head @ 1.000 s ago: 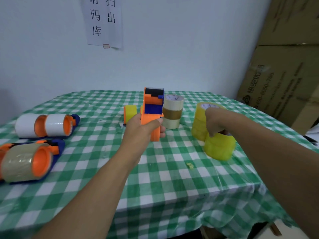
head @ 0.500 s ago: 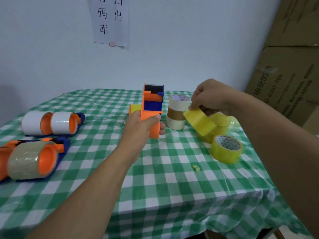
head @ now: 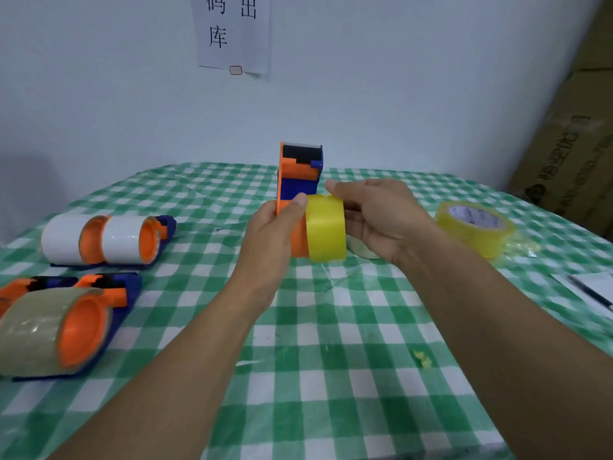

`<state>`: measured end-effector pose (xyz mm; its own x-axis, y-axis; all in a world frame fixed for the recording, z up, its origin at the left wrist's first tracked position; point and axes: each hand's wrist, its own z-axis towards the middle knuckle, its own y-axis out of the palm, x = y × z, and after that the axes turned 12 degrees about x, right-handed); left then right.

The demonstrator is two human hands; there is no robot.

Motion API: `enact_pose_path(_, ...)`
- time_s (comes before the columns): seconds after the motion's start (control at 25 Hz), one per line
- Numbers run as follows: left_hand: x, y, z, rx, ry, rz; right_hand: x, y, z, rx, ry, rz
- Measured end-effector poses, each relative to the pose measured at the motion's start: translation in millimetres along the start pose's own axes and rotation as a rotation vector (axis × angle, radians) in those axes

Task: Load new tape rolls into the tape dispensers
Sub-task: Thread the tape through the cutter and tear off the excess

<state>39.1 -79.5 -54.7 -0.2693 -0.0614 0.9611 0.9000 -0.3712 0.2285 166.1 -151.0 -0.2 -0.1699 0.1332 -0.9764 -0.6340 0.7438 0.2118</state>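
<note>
Above checked tablecloth, my left hand clamped upright orange-blue dispenser. My right hand wrapped yellow tape roll, roll touching dispenser's orange hub. Second yellow roll lay flat, right.

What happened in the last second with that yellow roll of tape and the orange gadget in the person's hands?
The right hand lifted a yellow tape roll off the pile at the right and carried it leftward, up against the side of the orange and blue dispenser. The left hand kept gripping that dispenser upright. One yellow roll on the table and the loaded dispensers at the left stayed put.
</note>
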Motion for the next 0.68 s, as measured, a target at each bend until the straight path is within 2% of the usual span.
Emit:
enact_pose_path(0.12, -3, 0, 12, -0.026, 0.04, -0.014, 12, 5, 12, -0.001, -0.033, -0.08)
enact_pose_path(0.2, -6, 1, 18, -0.038, 0.062, -0.023, 15, 4, 17, 0.054, -0.159, -0.263)
enact_pose_path(0.28, -8, 0, 26, -0.04, 0.078, -0.059, 17, 4, 21, 0.054, -0.239, -0.345)
enact_pose_path(0.4, -10, -2, 35, -0.02, 0.102, -0.076, 26, 5, 26, -0.098, -0.116, -0.272)
enact_pose_path(0.48, -14, -3, 38, -0.021, 0.118, -0.089, 33, 6, 28, -0.137, -0.047, -0.22)
enact_pose_path(0.68, -27, -12, 31, -0.067, 0.161, -0.211, 50, 7, 30, -0.181, -0.073, -0.201)
